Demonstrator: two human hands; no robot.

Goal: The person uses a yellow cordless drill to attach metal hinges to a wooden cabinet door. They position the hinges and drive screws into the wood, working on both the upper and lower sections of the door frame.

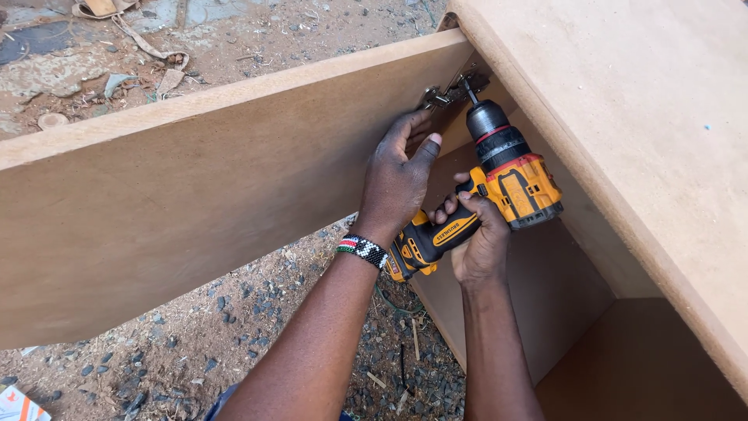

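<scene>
My right hand [477, 238] grips the handle of a yellow and black cordless drill [506, 175], its bit pointed up at a metal hinge [448, 92]. The hinge joins a brown board door [187, 179] to the brown cabinet [639, 132]. My left hand [399, 175], with a beaded wristband, presses flat against the inner face of the door just below the hinge, fingers spread and holding nothing.
The cabinet's open inside [600, 327] lies below the drill. Gravelly dirt ground [257, 327] with small stones and sticks lies under the door. Scraps and debris [132, 47] lie on the ground beyond the door. An orange and white box corner [15, 405] shows at bottom left.
</scene>
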